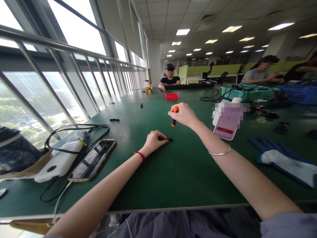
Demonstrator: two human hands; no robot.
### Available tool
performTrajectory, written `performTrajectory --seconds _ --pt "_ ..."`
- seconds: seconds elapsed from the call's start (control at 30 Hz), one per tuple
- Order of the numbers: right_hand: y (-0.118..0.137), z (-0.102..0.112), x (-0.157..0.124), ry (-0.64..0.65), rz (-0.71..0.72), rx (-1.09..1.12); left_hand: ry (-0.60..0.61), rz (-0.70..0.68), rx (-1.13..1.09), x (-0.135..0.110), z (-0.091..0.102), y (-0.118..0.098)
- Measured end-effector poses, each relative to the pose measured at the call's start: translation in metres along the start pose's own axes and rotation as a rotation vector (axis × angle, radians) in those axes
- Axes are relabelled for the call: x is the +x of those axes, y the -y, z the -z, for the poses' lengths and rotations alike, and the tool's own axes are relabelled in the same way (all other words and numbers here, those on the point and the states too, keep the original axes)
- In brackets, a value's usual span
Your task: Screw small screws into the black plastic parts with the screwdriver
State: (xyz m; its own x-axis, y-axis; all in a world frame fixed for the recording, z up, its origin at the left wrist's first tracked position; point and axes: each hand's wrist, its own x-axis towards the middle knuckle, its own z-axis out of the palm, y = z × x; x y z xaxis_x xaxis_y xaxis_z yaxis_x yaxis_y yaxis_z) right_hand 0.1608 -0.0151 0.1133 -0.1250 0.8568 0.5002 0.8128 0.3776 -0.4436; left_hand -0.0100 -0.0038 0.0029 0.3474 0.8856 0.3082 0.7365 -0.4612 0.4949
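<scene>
My right hand (184,114) is closed round the orange and black handle of a screwdriver (173,123), held upright with its shaft pointing down. The tip meets a small black part (169,139) lying on the green tabletop (188,178). From the left, my left hand (155,141) pinches that part and steadies it against the table. What kind of part it is, I cannot make out. Two more small black pieces, a longer one (114,119) and a shorter one (141,105), lie farther off to the left.
On the left are a phone (92,162), a white device (59,162) and looped black cables. A red bin (171,96) stands ahead. To the right are a propped pink-screened phone (226,127), blue-and-white gloves (289,162) and a teal basket (250,94). Co-workers sit beyond.
</scene>
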Motion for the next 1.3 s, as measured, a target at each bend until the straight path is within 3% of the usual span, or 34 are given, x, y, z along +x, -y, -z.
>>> performTrajectory --seconds 0.73,0.97,1.13,1.3 --pt "-0.005 -0.003 0.002 0.046 0.016 0.048 -0.007 0.000 -0.003 -0.001 0.002 -0.002" --pt "-0.007 0.013 0.006 0.192 0.026 0.030 -0.005 0.000 -0.002 -0.001 0.001 -0.001" --pt "-0.003 0.027 0.003 0.414 -0.031 -0.006 -0.004 0.004 0.000 -0.002 0.001 -0.002" --pt "-0.003 0.029 0.004 0.300 0.006 -0.088 -0.007 0.002 -0.006 -0.001 0.001 -0.001"
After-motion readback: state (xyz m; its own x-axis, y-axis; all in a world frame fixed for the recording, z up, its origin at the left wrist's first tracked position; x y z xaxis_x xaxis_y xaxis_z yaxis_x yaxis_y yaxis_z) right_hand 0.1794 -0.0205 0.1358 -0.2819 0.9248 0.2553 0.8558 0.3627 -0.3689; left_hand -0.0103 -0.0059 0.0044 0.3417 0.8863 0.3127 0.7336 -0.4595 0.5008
